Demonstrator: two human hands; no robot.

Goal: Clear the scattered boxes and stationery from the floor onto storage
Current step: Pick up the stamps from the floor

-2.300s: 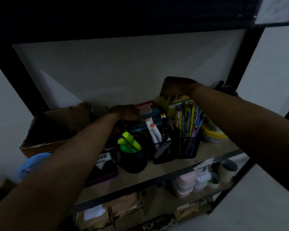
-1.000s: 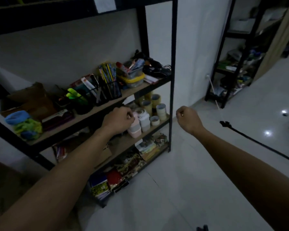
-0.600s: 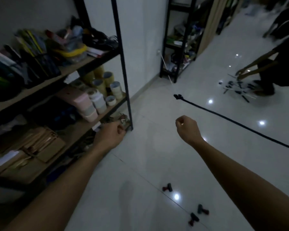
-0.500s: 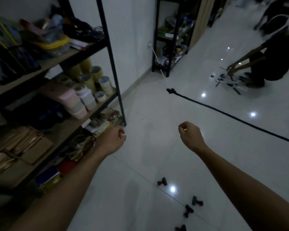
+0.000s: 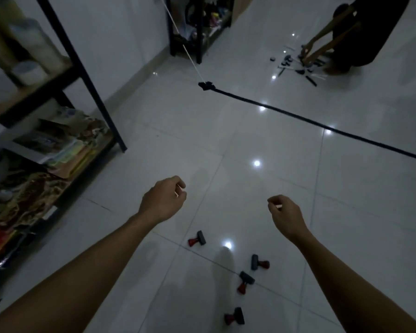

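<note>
- While both forearms are extending forward over the tiled floor point(image 5: 298, 212), the left hand point(image 5: 162, 200) is hanging with its fingers curled loosely inward and is grasping nothing.
- Right hand point(image 5: 285, 215) is likewise hanging with loosely curled fingers; no object is showing in it.
- Four small stamps with red handles and dark bases are lying scattered on the floor below and between the hands: one stamp point(image 5: 197, 239) is sitting just below the left hand, a second stamp point(image 5: 259, 262) and a third stamp point(image 5: 245, 282) are lying near each other below the right hand, and a fourth stamp point(image 5: 234, 317) is lying nearest the camera.
- None of the stamps is touching a hand.
- Black metal shelving point(image 5: 82, 68) is standing at the left, with paper goods and packets stacked on its lower levels.
- Black cord point(image 5: 322, 126) is running across the floor beyond the hands.
- Another person point(image 5: 360, 32) is crouching at the far right, reaching toward small dark items point(image 5: 296, 68) spread on the floor.
</note>
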